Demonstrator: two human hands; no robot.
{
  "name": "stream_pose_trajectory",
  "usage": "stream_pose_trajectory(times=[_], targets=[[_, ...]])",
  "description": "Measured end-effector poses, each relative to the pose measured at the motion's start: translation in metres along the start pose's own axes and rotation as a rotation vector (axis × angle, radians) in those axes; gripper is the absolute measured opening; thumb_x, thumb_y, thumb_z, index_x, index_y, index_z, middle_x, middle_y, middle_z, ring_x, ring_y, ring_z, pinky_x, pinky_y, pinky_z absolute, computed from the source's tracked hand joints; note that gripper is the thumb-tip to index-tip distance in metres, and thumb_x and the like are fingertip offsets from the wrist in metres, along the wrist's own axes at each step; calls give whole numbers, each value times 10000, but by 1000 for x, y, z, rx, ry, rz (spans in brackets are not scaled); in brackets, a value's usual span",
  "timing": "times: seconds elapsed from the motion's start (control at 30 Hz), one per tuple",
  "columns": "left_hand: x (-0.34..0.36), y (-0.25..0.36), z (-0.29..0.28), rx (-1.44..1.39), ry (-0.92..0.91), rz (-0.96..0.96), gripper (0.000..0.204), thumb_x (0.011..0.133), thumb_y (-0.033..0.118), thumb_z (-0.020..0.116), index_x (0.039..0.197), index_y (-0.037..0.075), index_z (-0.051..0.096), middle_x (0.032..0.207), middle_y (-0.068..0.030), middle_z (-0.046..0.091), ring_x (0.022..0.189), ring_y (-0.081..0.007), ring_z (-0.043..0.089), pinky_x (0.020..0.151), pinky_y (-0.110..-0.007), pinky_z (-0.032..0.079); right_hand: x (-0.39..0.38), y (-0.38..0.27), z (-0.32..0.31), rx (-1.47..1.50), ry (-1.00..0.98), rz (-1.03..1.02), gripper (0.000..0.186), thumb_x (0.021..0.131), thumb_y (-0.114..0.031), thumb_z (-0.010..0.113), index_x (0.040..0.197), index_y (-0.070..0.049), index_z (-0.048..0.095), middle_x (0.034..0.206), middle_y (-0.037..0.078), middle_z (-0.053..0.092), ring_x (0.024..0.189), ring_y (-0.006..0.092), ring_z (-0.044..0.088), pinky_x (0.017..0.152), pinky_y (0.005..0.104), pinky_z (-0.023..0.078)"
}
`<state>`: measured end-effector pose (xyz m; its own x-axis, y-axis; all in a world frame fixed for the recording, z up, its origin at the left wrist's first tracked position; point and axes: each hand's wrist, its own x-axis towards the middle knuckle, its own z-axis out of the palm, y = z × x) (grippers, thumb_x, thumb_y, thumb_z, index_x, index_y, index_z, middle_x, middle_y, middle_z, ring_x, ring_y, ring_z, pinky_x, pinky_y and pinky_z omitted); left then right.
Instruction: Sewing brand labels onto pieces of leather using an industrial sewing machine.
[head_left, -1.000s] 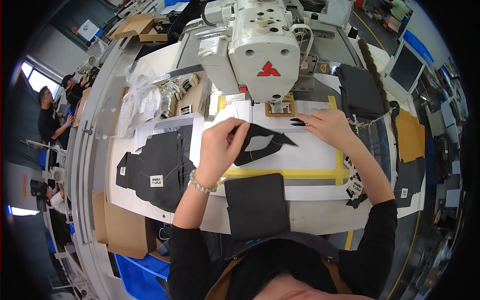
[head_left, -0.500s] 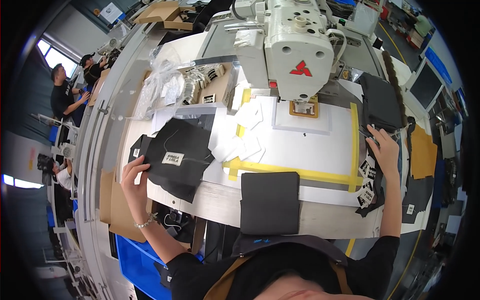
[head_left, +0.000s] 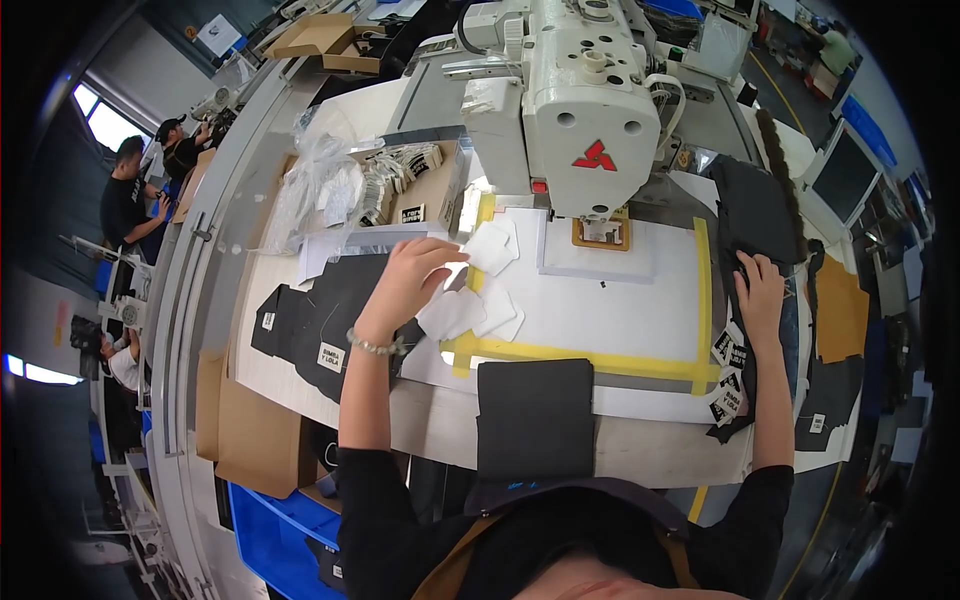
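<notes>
In the head view, the left hand (head_left: 408, 282) is sitting near the middle of the frame, and its fingers are pinching a small white fabric patch (head_left: 492, 247) by its edge. More white patches (head_left: 470, 313) are lying in a loose pile just below it, touching the yellow tape frame (head_left: 580, 355) (a big taped square on the white table (head_left: 640, 310)). The right hand (head_left: 760, 295) is resting at the right of the frame, fingers spread flat and gripping nothing, pressing on a stack of black fabric pieces (head_left: 755, 215). Little black labels (head_left: 728, 375) are lying just below that hand. A white sewing machine (head_left: 580, 110) is standing at the top middle. A black square pad (head_left: 533, 415) is lying at the lower middle, near the person's body. More black fabric (head_left: 330, 310) is lying left of the left hand, partly under the wrist.
</notes>
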<state>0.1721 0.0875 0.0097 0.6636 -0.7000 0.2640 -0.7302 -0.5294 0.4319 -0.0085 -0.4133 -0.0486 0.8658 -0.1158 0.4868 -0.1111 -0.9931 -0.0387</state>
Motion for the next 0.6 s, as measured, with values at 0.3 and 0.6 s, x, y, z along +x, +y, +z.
stream_pose_trajectory(times=[0.3, 0.6], targets=[[90, -8, 25, 60, -569, -40, 241, 745, 30, 721, 971, 115, 703, 1117, -24, 628, 1134, -224, 526, 1029, -376, 313, 1, 1, -4, 57, 61, -42, 289, 904, -169, 624, 1176, -73, 620, 1118, 81, 546, 1030, 267, 526, 856, 386, 390], [82, 87, 50, -542, -279, -2, 231, 764, 69, 757, 983, 30, 695, 726, -97, 661, 674, -205, 623, 673, -300, 502, 41, -109, -30, 1028, -385, 90, 221, 835, -107, 719, 1043, -40, 685, 849, 44, 626, 695, 101, 561, 630, 252, 432]])
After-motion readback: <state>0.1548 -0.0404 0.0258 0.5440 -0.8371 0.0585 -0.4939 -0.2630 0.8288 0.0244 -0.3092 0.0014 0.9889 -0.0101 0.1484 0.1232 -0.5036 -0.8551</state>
